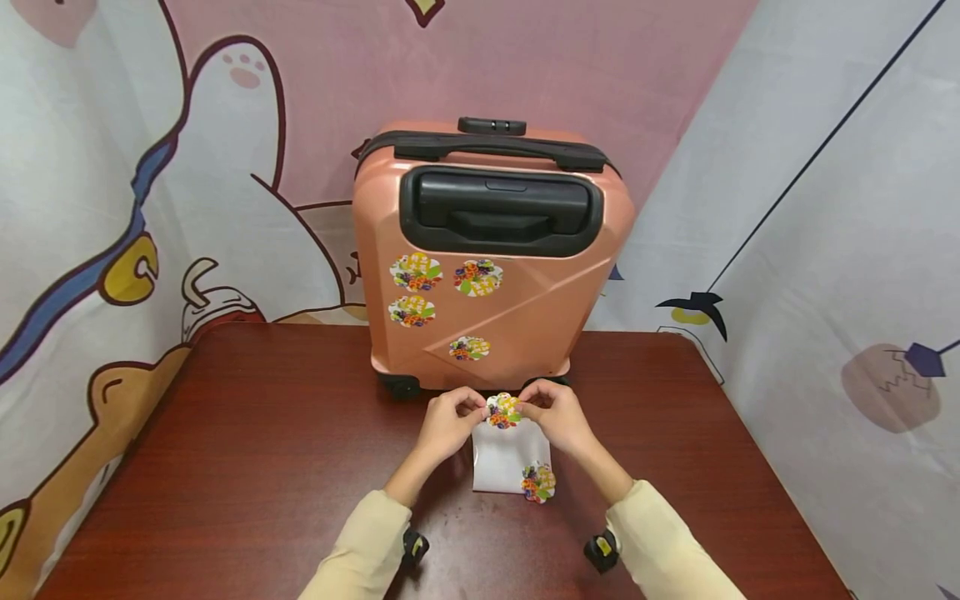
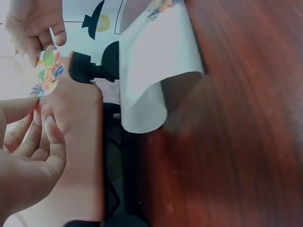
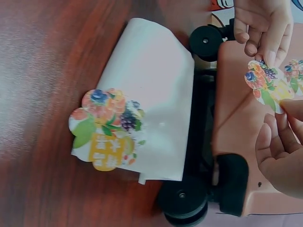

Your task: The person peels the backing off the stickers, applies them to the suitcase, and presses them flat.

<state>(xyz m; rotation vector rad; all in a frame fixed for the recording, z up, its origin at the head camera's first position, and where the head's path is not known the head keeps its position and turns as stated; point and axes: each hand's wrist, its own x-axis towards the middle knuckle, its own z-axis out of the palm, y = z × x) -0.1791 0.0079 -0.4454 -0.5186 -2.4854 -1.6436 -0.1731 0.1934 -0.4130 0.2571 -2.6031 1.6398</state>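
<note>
Between my two hands is a scalloped fruit-and-flower sticker [image 1: 503,411], pinched at opposite edges. My left hand [image 1: 448,423] grips its left side with thumb and fingertips; my right hand [image 1: 558,414] grips its right side the same way. In the right wrist view the sticker [image 3: 265,85] is held up in front of the suitcase, its printed face showing. Below the hands lies a curled white backing sheet [image 1: 501,458], with another fruit sticker [image 3: 105,127] at its near right corner. The pink hard-shell suitcase [image 1: 525,308] stands upright just behind, several similar stickers [image 1: 416,272] on its front.
The suitcase stands on black wheels [image 1: 400,385] at the back of the reddish-brown wooden table [image 1: 285,467]. A black recessed handle [image 1: 502,212] is near its top. Behind and at both sides hangs a printed cartoon cloth [image 1: 315,100].
</note>
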